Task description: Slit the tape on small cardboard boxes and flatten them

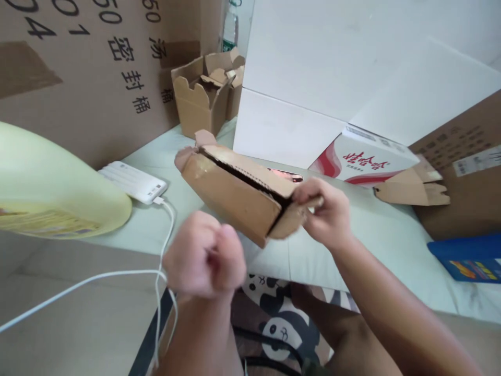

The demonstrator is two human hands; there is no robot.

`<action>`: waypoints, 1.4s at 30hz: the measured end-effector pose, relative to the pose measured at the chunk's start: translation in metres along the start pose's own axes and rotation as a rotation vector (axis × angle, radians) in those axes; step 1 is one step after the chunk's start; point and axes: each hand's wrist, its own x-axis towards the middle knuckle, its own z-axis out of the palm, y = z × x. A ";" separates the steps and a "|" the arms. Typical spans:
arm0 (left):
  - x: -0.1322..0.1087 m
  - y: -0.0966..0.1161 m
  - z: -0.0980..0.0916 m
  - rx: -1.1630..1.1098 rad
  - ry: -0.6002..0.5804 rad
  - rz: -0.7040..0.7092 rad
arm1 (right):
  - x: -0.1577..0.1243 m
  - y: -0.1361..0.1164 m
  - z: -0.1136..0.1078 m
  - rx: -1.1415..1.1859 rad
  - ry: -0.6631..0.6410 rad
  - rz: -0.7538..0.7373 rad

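Observation:
A long, narrow brown cardboard box (230, 190) is tilted over the pale green cloth surface, with a dark gap running along its upper side. My right hand (326, 211) pinches an end flap of this box at its right end. More flaps stick out at the box's far left end. My left hand (205, 256) is curled into a fist in front of the box, apart from it, and nothing shows in its fingers. The fist is a little blurred. Beyond the box, part of a phone-like flat object (291, 176) is visible, mostly covered.
A white power bank (135, 181) with a white cable (170, 219) lies at left, beside a yellow-green rounded object (58, 183). Open small cardboard boxes (195, 107) stand behind, near a bottle (230, 28). At right are a red-white box (364, 156), a cardboard piece (410, 188) and a blue box (469, 258).

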 end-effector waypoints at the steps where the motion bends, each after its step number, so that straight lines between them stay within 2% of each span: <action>1: 0.005 -0.004 0.001 0.010 0.092 -0.013 | -0.015 -0.005 -0.015 -0.007 -0.016 -0.023; 2: 0.009 -0.009 0.003 0.044 0.079 -0.028 | -0.031 -0.010 -0.030 -0.002 -0.025 -0.025; 5: 0.013 -0.027 0.013 0.166 -0.128 -0.135 | -0.073 -0.019 -0.068 -0.035 -0.051 -0.011; 8: 0.006 -0.033 0.024 0.181 -0.318 -0.180 | -0.109 -0.017 -0.090 -0.093 -0.068 -0.002; 10: -0.001 -0.029 0.028 0.153 -0.427 -0.133 | -0.126 -0.013 -0.095 -0.112 -0.041 0.017; 13: -0.006 -0.017 0.032 0.140 -0.526 -0.018 | -0.140 -0.008 -0.096 -0.129 0.006 0.034; 17: -0.005 -0.013 0.033 0.145 -0.623 0.046 | -0.139 -0.004 -0.098 -0.113 -0.065 0.022; 21: -0.003 -0.022 0.033 -0.039 -0.640 -0.009 | -0.140 0.003 -0.105 -0.100 -0.083 0.086; 27: -0.003 -0.025 0.032 -0.413 -0.496 -0.202 | -0.161 0.013 -0.100 0.090 0.096 0.320; 31: -0.007 -0.021 0.033 -0.501 -0.585 -0.248 | -0.163 0.024 -0.085 0.103 0.158 0.256; 34: -0.010 -0.019 0.035 -0.478 -0.662 -0.248 | -0.160 0.031 -0.071 0.004 0.263 0.244; 37: -0.010 -0.019 0.036 -0.346 -0.729 -0.162 | -0.160 0.034 -0.061 -0.012 0.388 0.303; 39: -0.012 -0.020 0.036 -0.244 -0.744 -0.099 | -0.161 0.033 -0.060 0.012 0.376 0.335; 42: -0.015 -0.024 0.036 -0.122 -0.688 -0.041 | -0.161 0.033 -0.065 0.018 0.237 0.323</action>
